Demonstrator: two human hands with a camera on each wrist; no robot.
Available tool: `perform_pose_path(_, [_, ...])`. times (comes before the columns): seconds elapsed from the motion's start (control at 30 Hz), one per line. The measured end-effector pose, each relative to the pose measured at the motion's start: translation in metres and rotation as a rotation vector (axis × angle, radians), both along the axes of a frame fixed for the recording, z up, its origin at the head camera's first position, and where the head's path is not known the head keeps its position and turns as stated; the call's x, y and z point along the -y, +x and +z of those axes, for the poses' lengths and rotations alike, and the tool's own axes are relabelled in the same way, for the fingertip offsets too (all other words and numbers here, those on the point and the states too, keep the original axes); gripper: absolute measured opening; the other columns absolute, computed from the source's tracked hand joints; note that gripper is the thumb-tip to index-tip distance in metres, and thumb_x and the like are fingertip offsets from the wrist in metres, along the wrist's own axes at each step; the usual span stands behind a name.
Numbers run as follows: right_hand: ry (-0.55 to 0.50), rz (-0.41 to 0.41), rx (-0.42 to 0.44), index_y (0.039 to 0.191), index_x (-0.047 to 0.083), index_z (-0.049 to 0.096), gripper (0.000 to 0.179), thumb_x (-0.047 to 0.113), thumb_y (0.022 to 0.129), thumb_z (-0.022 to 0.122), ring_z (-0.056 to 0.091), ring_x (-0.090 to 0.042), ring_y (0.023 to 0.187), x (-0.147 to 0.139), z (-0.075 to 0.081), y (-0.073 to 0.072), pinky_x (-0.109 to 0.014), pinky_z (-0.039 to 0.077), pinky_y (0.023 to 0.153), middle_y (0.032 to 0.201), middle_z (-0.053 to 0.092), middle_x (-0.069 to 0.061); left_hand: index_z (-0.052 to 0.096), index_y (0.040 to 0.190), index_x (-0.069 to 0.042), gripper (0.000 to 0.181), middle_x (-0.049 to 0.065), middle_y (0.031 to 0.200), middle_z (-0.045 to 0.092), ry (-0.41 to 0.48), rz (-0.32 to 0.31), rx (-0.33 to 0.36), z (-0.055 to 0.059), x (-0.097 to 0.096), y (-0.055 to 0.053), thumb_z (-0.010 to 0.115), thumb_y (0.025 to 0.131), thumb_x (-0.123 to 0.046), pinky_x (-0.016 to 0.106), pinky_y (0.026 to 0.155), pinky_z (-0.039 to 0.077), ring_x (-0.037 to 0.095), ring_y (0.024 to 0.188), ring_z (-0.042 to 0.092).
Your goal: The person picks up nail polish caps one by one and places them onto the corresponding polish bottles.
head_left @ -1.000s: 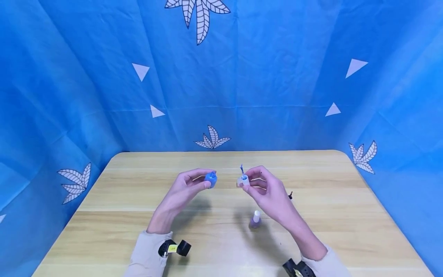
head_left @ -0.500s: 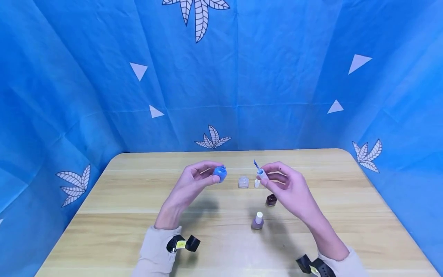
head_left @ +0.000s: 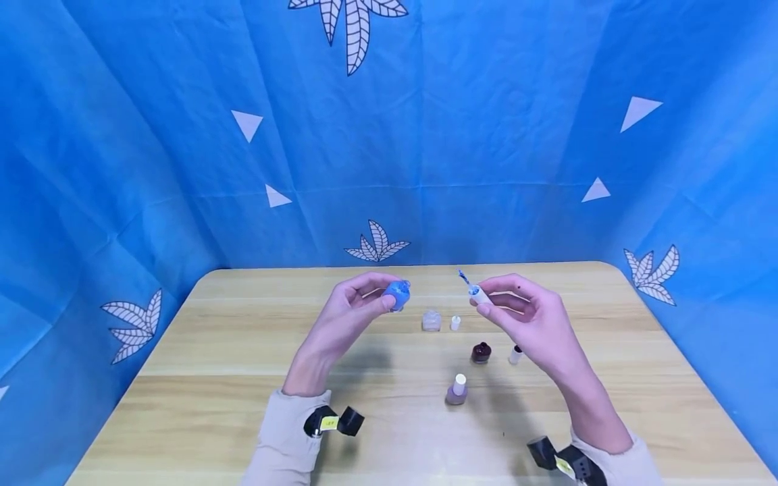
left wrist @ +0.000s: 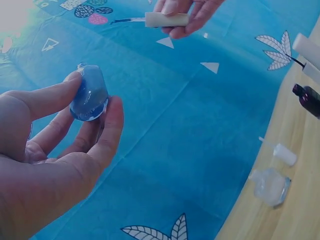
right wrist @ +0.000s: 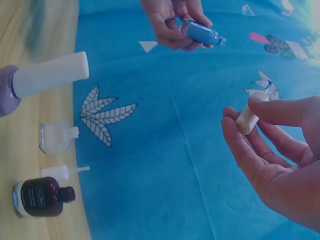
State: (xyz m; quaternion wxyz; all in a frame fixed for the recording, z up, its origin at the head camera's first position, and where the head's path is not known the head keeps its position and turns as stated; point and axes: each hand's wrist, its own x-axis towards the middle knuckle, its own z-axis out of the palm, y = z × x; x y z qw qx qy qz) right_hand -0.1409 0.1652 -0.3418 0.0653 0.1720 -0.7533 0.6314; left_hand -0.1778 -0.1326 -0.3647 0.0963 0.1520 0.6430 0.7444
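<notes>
Between thumb and fingers, my left hand (head_left: pixel 349 317) holds a small uncapped bottle of blue nail polish (head_left: pixel 398 295) above the table. In the left wrist view the same blue nail polish bottle (left wrist: pixel 91 92) is seen from its base side. My right hand (head_left: pixel 531 320) pinches a white nail polish cap (head_left: pixel 480 295), its brush (head_left: pixel 464 277) coated blue and pointing up and away. The right wrist view shows this white cap (right wrist: pixel 246 119) between thumb and fingertips. Bottle and brush are apart, with a gap between the hands.
On the wooden table (head_left: pixel 213 405) stand an open clear bottle (head_left: pixel 431 320) with its white cap (head_left: pixel 455 323), an open dark red bottle (head_left: pixel 481 352) with its cap (head_left: pixel 515 354), and a capped purple bottle (head_left: pixel 456 390). A blue curtain (head_left: pixel 486 135) hangs behind.
Both hands have moved rightward and slightly away in the head view, carrying the blue bottle and the brush cap. The clear and dark red bottles, hidden earlier behind the right hand, now show.
</notes>
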Motion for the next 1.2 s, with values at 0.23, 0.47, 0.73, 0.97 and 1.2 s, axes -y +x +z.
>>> perform_pose_path(0.23, [0.038, -0.033, -0.039, 0.117, 0.000, 0.071, 0.025, 0.002, 0.092, 0.076, 0.074, -0.018, 0.099, -0.011, 0.001, -0.002, -0.030, 0.062, 0.087, 0.111, 0.073, -0.013, 0.068, 0.128, -0.003, 0.032, 0.016, 0.132, 0.065, 0.025, -0.007, -0.027, 0.003, -0.009, 0.001, 0.072, 0.096, -0.007, 0.037, 0.101, 0.056, 0.031, 0.115, 0.065])
perform_pose_path(0.47, [0.091, -0.010, -0.053, 0.116, 0.000, 0.070, 0.024, 0.000, 0.092, 0.075, 0.073, -0.015, 0.103, -0.018, 0.003, -0.003, -0.029, 0.061, 0.087, 0.115, 0.070, -0.013, 0.067, 0.125, 0.000, 0.031, 0.016, 0.126, 0.066, 0.029, 0.076, -0.052, 0.003, -0.016, 0.010, 0.072, 0.094, -0.003, 0.035, 0.099, 0.057, 0.029, 0.111, 0.065])
perform_pose_path(0.73, [0.103, 0.015, -0.053, 0.115, -0.001, 0.072, 0.025, -0.003, 0.090, 0.076, 0.074, -0.018, 0.100, -0.026, 0.005, 0.003, -0.030, 0.062, 0.085, 0.113, 0.072, -0.013, 0.067, 0.125, 0.002, 0.031, 0.017, 0.131, 0.062, 0.088, 0.096, -0.020, -0.001, -0.025, 0.023, 0.072, 0.095, -0.003, 0.038, 0.104, 0.055, 0.029, 0.115, 0.066])
perform_pose_path(0.97, [0.119, -0.012, -0.089, 0.114, 0.002, 0.075, 0.024, -0.001, 0.091, 0.076, 0.075, -0.021, 0.096, -0.031, 0.010, 0.007, -0.028, 0.062, 0.084, 0.112, 0.074, -0.010, 0.068, 0.125, 0.003, 0.031, 0.020, 0.128, 0.064, 0.118, 0.054, -0.019, 0.006, -0.029, 0.023, 0.072, 0.095, -0.001, 0.041, 0.102, 0.056, 0.029, 0.110, 0.068])
perform_pose_path(1.2, [0.150, -0.020, -0.116, 0.113, 0.006, 0.077, 0.023, 0.001, 0.091, 0.076, 0.075, -0.019, 0.093, -0.032, 0.017, 0.014, -0.026, 0.063, 0.082, 0.112, 0.075, -0.007, 0.069, 0.125, 0.001, 0.031, 0.018, 0.129, 0.064, 0.055, 0.048, -0.034, 0.013, -0.034, 0.025, 0.073, 0.095, -0.004, 0.039, 0.104, 0.055, 0.028, 0.109, 0.068])
